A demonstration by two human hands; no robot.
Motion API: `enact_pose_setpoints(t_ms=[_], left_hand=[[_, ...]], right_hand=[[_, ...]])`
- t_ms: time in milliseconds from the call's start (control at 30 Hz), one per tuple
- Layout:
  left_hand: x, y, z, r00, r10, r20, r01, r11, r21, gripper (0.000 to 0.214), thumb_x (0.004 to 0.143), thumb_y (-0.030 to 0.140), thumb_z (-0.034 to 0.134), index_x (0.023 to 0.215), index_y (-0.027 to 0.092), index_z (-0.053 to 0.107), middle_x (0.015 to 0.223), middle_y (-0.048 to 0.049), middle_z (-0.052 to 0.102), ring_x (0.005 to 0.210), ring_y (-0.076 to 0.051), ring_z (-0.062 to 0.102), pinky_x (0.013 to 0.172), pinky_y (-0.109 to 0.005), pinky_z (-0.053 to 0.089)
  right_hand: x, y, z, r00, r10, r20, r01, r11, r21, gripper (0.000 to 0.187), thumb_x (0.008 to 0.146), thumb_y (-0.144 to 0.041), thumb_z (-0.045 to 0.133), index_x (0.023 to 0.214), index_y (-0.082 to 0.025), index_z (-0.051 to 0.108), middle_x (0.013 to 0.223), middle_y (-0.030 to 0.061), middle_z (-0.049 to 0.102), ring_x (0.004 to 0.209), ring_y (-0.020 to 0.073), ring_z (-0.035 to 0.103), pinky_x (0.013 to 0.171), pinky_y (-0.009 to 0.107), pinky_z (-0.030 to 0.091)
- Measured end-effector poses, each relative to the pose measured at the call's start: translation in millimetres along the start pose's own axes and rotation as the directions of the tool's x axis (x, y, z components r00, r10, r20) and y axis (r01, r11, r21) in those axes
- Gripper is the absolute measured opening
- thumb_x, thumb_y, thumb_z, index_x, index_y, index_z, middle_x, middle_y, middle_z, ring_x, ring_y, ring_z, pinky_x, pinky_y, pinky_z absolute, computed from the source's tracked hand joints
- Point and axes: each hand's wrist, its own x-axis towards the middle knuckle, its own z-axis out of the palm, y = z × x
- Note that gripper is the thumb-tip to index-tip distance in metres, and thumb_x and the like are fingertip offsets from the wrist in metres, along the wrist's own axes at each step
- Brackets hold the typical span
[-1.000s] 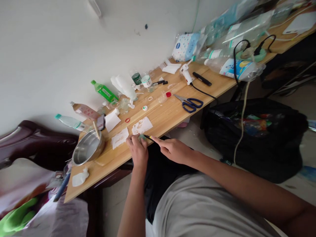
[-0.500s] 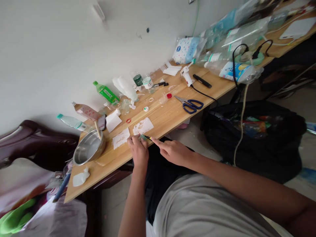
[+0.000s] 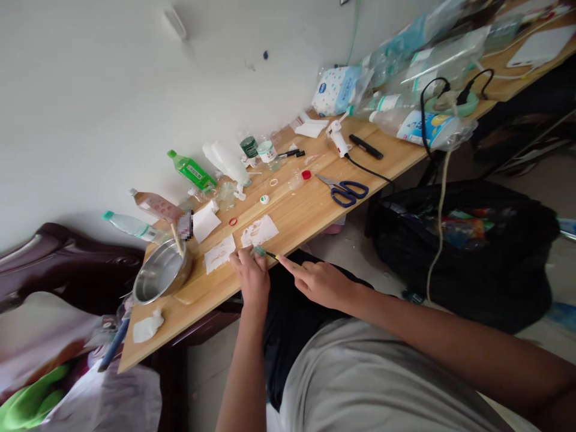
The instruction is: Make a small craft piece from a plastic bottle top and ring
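Note:
My left hand [image 3: 252,273] is closed at the near edge of the wooden table [image 3: 306,213], pinching a small greenish piece [image 3: 260,250]. My right hand [image 3: 317,281] is closed round a thin dark tool [image 3: 271,255] with a yellow band; its forefinger lies stretched along it, and the tip meets the greenish piece. Two stained white paper squares [image 3: 258,231] lie on the table just beyond my hands.
A steel bowl [image 3: 159,273] stands at the left. Plastic bottles [image 3: 191,170], caps, a red ring [image 3: 233,221], blue-handled scissors [image 3: 344,191] and a white glue gun [image 3: 337,138] with a black cord lie further back. A black bag [image 3: 468,246] sits on the floor at right.
My hands have stayed in the same place on the table edge. My right hand has drawn back slightly from the greenish piece. The camera view has shifted a little.

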Motion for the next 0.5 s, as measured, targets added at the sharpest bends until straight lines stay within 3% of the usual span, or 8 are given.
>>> enact_pose_setpoints(t_ms=[233, 400, 500], left_hand=[[7, -2, -4.5, 0.998, -0.060, 0.000, 0.059, 0.991, -0.117, 0.015, 0.093, 0.021, 0.046, 0.105, 0.017, 0.054, 0.106, -0.0119, 0.052, 0.106, -0.028, 0.052, 0.101, -0.051, 0.041], [-2, 9, -30.1, 0.990, -0.139, -0.024, 0.127, 0.951, -0.281, 0.021, 0.097, 0.034, 0.044, 0.107, 0.020, 0.056, 0.105, -0.0093, 0.059, 0.106, -0.025, 0.057, 0.100, -0.045, 0.044], [-24, 28, -48.2, 0.983, -0.185, -0.007, 0.169, 0.913, -0.371, 0.027, 0.100, 0.039, 0.042, 0.111, 0.021, 0.057, 0.108, -0.0081, 0.063, 0.107, -0.022, 0.060, 0.098, -0.041, 0.047]], right_hand=[[-17, -7, 11, 1.000, -0.008, 0.006, 0.009, 1.000, -0.007, 0.059, 0.095, -0.020, 0.050, 0.153, -0.029, 0.039, 0.075, 0.0029, 0.068, 0.058, 0.0162, 0.061, 0.056, 0.025, 0.043], [-25, 2, -12, 0.994, -0.003, -0.113, 0.009, 0.999, 0.052, 0.055, 0.100, -0.018, 0.038, 0.155, -0.023, 0.035, 0.082, 0.0044, 0.067, 0.068, 0.0165, 0.065, 0.064, 0.025, 0.048], [-17, 16, -34, 0.987, 0.029, -0.156, -0.038, 0.998, -0.051, 0.054, 0.104, -0.026, 0.036, 0.158, -0.023, 0.029, 0.087, 0.0061, 0.067, 0.074, 0.0195, 0.066, 0.064, 0.027, 0.048]])
